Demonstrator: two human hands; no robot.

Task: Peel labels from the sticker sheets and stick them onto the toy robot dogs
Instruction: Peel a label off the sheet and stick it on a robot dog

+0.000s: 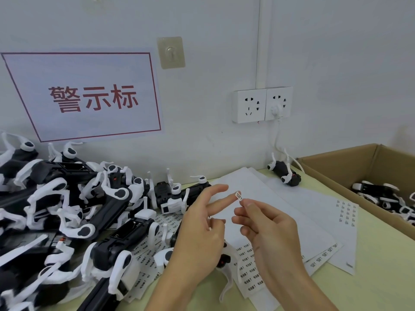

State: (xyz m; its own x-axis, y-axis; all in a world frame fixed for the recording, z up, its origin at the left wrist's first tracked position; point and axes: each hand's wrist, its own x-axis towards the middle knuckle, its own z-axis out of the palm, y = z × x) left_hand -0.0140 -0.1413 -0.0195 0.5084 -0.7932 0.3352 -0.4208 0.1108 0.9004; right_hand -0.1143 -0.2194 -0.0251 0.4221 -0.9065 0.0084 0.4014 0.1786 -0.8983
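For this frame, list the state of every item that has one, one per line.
label: peeled, stuck to a left fingertip, right fingers at its edge
left hand: fingers extended
right hand: pinching the label
sticker sheets: lying flat, mostly peeled
toy robot dogs: piled on the left
lone dog: upside down by the wall
cardboard box: open, dogs inside
right socket: plug inserted

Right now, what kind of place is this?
Probably a small assembly or packing bench. A heap of identical toy dogs lies at the left, label sheets cover the table, and a carton at the right holds more dogs. The right hand pinches a label.
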